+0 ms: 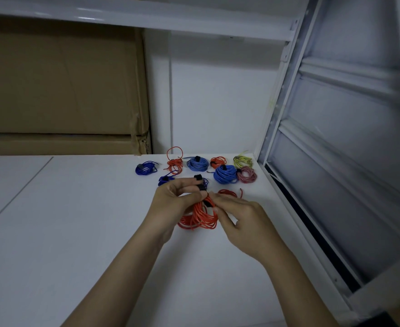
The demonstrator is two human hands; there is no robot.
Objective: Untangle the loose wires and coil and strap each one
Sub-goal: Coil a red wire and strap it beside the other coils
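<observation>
A coil of red wire (200, 218) hangs between both hands above the white shelf (76, 220). My left hand (174, 199) pinches the top of the coil, where a black strap (202, 187) sticks up past my fingertips. My right hand (235, 214) grips the same bundle from the right, fingertips at a black strap piece (207, 204) around the wires. A loose end of red wire (229, 192) curves behind my right hand.
Several strapped coils lie at the back right of the shelf: dark blue (144, 168), red (174, 164), light blue (197, 163), blue (225, 174), small red (217, 161), yellow-green (242, 160), pink (247, 175). Cardboard boxes (59, 90) stand at the back left. A metal rack upright (279, 109) borders the right.
</observation>
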